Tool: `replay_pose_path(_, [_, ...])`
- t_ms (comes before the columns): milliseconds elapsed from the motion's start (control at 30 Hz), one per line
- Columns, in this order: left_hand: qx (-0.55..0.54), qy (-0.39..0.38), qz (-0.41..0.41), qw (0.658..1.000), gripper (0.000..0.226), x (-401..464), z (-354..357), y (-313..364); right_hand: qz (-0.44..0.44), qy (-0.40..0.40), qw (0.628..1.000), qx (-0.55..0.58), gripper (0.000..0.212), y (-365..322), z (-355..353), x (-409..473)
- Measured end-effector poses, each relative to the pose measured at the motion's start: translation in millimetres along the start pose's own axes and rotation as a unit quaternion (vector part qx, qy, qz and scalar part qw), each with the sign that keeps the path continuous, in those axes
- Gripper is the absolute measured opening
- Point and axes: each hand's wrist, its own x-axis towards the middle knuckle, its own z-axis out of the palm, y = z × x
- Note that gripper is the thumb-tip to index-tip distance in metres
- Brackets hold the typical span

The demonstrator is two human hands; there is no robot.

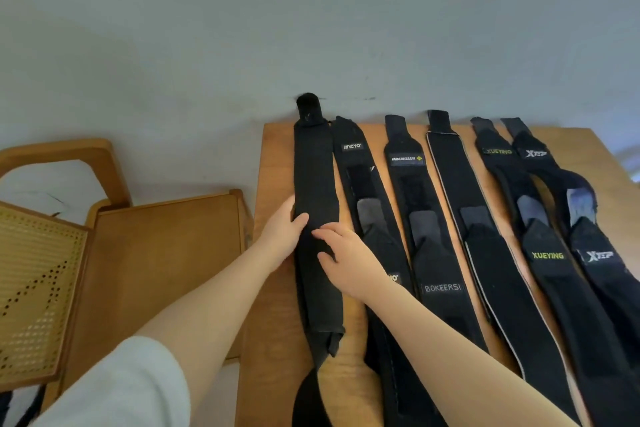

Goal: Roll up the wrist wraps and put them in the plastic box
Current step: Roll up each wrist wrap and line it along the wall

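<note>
Several black wrist wraps lie flat, side by side, on a wooden table [273, 163]. The leftmost wrap [313, 173] is plain black and runs from the far edge toward me. My left hand [282, 236] grips its left edge at mid-length, thumb on top. My right hand [341, 256] rests on the same wrap from the right, fingers laid across the fabric. To the right lie wraps labelled JINCYO [353, 163], BOKEERSI [441, 288], XUEYING [547, 255] and XTEP [601, 255]. No plastic box is in view.
A wooden chair [152, 253] with a cane-weave panel [34, 288] stands close to the table's left side. A plain grey wall [311, 28] rises right behind the table's far edge.
</note>
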Motion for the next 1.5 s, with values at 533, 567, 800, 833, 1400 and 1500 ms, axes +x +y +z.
replay_pose_path(533, [0.130,-0.057,-0.045,0.989,0.081,-178,-14,-71,0.096,0.122,0.966,-0.204,0.049,-45,62,-52])
replay_pose_path(567, [0.140,-0.076,-0.050,0.986,0.077,-184,-15,-75,0.096,0.145,0.972,-0.158,0.041,-49,66,-65])
replay_pose_path(800, [-0.030,-0.154,-0.109,0.982,0.038,-216,-9,-105,0.266,0.132,0.953,0.057,0.029,-44,93,-159])
replay_pose_path(833, [-0.102,-0.164,-0.129,0.973,0.033,-219,-6,-107,0.296,0.110,0.945,0.088,0.031,-44,96,-170])
replay_pose_path(1400, [0.433,-0.114,0.371,0.814,0.018,-230,-10,-134,0.128,0.022,0.974,-0.186,0.041,-50,155,-251])
replay_pose_path(1500, [0.455,-0.215,0.395,0.769,0.022,-231,-15,-151,0.081,-0.035,0.953,-0.289,0.070,-45,166,-260])
